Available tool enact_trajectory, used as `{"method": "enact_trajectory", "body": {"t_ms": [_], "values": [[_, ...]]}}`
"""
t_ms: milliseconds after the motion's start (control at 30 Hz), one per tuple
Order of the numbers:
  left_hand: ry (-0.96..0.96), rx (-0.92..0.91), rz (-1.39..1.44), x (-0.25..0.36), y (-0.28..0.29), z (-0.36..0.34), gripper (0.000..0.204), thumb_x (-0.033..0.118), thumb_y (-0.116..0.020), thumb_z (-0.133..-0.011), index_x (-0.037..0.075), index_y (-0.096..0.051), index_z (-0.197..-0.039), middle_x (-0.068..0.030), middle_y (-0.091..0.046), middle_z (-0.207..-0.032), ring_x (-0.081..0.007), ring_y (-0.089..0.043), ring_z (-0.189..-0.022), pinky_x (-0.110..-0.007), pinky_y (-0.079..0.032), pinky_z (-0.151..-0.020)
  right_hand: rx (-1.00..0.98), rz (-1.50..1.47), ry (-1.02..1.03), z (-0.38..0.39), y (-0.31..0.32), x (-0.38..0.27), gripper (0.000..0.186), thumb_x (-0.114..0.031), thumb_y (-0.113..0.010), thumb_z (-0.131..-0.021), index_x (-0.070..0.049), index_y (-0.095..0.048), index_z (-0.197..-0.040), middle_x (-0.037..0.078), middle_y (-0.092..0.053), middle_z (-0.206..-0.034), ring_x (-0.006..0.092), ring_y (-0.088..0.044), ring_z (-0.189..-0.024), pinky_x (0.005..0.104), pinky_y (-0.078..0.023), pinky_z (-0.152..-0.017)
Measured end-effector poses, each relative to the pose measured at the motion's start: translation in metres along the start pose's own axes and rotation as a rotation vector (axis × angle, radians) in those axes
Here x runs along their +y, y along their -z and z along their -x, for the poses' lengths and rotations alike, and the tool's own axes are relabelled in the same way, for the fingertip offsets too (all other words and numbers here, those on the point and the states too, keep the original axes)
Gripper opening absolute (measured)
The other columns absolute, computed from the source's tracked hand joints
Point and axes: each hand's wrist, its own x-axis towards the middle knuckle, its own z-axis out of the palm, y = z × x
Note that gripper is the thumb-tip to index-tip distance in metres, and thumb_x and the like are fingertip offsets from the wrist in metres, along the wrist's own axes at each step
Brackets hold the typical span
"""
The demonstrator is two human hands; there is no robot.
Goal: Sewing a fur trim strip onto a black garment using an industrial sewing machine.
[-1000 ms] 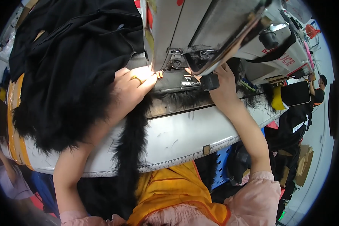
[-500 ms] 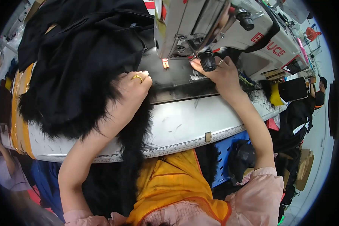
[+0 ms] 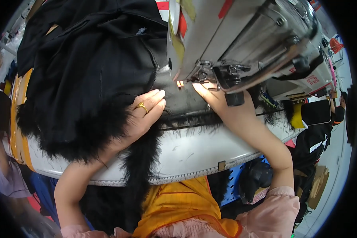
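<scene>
Black garment (image 3: 107,71) is lying across the worktop (image 3: 190,148), left of the sewing machine (image 3: 218,35); left hand (image 3: 144,111) is resting by its fur edge (image 3: 91,131), likely steadying; right hand (image 3: 232,107) is sitting close under the machine. Both grips: can't tell.

Black woven-looking cloth garment (image 3: 95,59): heaped loosely on the left side of the white bench (image 3: 186,146), surface folded and creased; a seam runs down near its right edge, small pale mark close to the top right. Shaggy black fur trim (image 3: 75,137): attached along the garment's near edge, pile fluffed outward, lying against the back and wrist of the left hand (image 3: 144,113). Long black fur strip (image 3: 141,158): hangs from beside that hand across the bench and over its front edge; lower end indistinct against dark material.
</scene>
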Motion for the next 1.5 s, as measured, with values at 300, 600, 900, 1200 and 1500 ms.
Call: {"method": "enact_trajectory", "body": {"t_ms": [300, 600, 900, 1200, 1500], "values": [[0.172, -0.008, 0.28, -0.001, -0.003, -0.026, 0.051, 0.001, -0.077, -0.059, 0.004, -0.062, -0.108, -0.0135, -0.06, -0.107, -0.0316, -0.056, -0.105, -0.038, -0.044, -0.094, 0.146, 0.033, -0.003, -0.003, 0.011, -0.012, 0.013, -0.011, -0.061, -0.063, -0.006, -0.061, -0.075, 0.005, -0.052, -0.08, 0.0223, -0.052, -0.087, 0.0285, -0.047, -0.061], [0.091, -0.069, -0.09, 0.027, 0.006, -0.025, 0.05, -0.003, -0.066, -0.065, 0.001, -0.058, -0.114, -0.0111, -0.054, -0.112, -0.0298, -0.053, -0.11, -0.035, -0.044, -0.095, -0.042, -0.032, -0.094, -0.001, 0.01, -0.016, 0.048, -0.005, -0.055, -0.078, -0.014, -0.059, -0.126, 0.004, -0.063, -0.117, 0.0227, -0.062, -0.103, 0.0324, -0.052, -0.084], [0.166, 0.03, 0.143, 0.015, -0.005, 0.003, 0.022, -0.002, -0.061, -0.083, 0.001, -0.066, -0.105, -0.0103, -0.062, -0.109, -0.0237, -0.063, -0.102, -0.03, -0.048, -0.092, 0.076, -0.079, -0.08, -0.003, 0.008, -0.007, 0.039, -0.006, -0.059, -0.077, -0.012, -0.064, -0.116, 0.005, -0.066, -0.099, 0.0234, -0.065, -0.088, 0.0331, -0.052, -0.075], [0.305, -0.095, 0.599, -0.017, -0.014, -0.035, 0.028, 0.018, -0.054, -0.095, 0.003, -0.062, -0.117, -0.008, -0.065, -0.113, -0.0176, -0.061, -0.1, -0.024, -0.045, -0.091, 0.344, 0.026, -0.192, -0.01, -0.003, 0.013, 0.007, -0.014, -0.064, -0.07, -0.014, -0.058, -0.074, -0.001, -0.054, -0.078, 0.018, -0.057, -0.074, 0.0275, -0.05, -0.062], [0.358, -0.12, 0.627, -0.016, -0.008, -0.039, 0.028, 0.021, -0.056, -0.094, 0.004, -0.066, -0.114, -0.0083, -0.067, -0.115, -0.0184, -0.062, -0.104, -0.026, -0.045, -0.094, 0.307, -0.218, -0.253, -0.009, -0.016, 0.015, 0.006, -0.013, -0.064, -0.072, -0.013, -0.059, -0.076, -0.001, -0.055, -0.08, 0.0185, -0.058, -0.08, 0.0285, -0.049, -0.065]]}}
